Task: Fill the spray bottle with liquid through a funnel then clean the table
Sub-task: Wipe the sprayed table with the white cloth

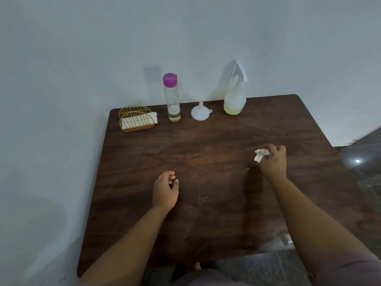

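- Dark wooden table [206, 145] against a pale wall; spray bottle [234, 100], part-filled, stands at the back.
- Wiping step: right hand [275, 162] pinches a crumpled tissue [260, 154]; left hand [165, 190] loosely curled, empty.
- Next, probably sweep across remaining surface.

Place: looking like a plain room in a home, not a lab or a workshop.
Table [206, 141]: a dark wooden top, scratched, standing pushed against the wall.
Wall [185, 38]: showing bare, pale paint, meeting a second wall at the left.
Floor [362, 162]: dark glossy tiles, catching the reflection of a lamp.
Household items: a gold wire napkin holder [136, 118] sitting with paper napkins at the back of the table.
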`<action>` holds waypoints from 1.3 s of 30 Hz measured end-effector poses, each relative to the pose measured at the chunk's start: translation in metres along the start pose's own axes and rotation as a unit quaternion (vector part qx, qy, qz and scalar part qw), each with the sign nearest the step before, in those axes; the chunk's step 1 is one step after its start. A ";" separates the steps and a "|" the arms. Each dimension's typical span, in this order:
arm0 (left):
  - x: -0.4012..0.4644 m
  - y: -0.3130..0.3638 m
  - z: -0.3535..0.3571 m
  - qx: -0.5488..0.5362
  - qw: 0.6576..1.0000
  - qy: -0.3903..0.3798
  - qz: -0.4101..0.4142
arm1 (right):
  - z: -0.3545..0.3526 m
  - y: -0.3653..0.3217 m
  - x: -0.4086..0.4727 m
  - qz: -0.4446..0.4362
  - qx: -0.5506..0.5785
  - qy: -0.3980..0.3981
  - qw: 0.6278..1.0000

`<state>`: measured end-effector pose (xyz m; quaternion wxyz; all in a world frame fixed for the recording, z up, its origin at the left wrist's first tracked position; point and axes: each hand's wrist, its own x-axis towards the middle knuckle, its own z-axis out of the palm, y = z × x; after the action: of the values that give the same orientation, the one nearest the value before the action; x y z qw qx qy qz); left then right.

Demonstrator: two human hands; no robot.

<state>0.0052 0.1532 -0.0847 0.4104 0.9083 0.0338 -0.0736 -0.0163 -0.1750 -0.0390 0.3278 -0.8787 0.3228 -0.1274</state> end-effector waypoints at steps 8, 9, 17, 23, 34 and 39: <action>0.002 0.012 0.009 0.002 1.000 -0.020 0.011 | 0.023 0.019 -0.047 -0.050 -0.038 -0.111 0.992; 0.003 0.014 0.009 0.001 1.000 -0.020 0.015 | 0.024 0.023 -0.046 -0.025 -0.037 -0.064 0.997; 0.002 0.016 0.012 0.006 0.999 -0.022 0.022 | 0.025 0.031 -0.053 0.014 -0.133 -0.018 0.991; 0.003 0.016 0.009 0.016 0.999 -0.020 0.025 | 0.015 0.010 -0.020 0.007 -0.032 0.029 0.999; 0.004 0.015 0.012 0.014 1.000 -0.018 0.009 | 0.082 -0.024 -0.133 -0.320 -0.175 -0.298 0.882; 0.006 0.016 0.012 0.008 1.000 -0.015 0.005 | 0.067 -0.024 -0.104 -0.302 -0.054 -0.305 0.902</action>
<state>0.0118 0.1339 -0.0812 0.4036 0.9106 0.0224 -0.0858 -0.0544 -0.0597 -0.0748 0.3083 -0.9462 -0.0674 0.0710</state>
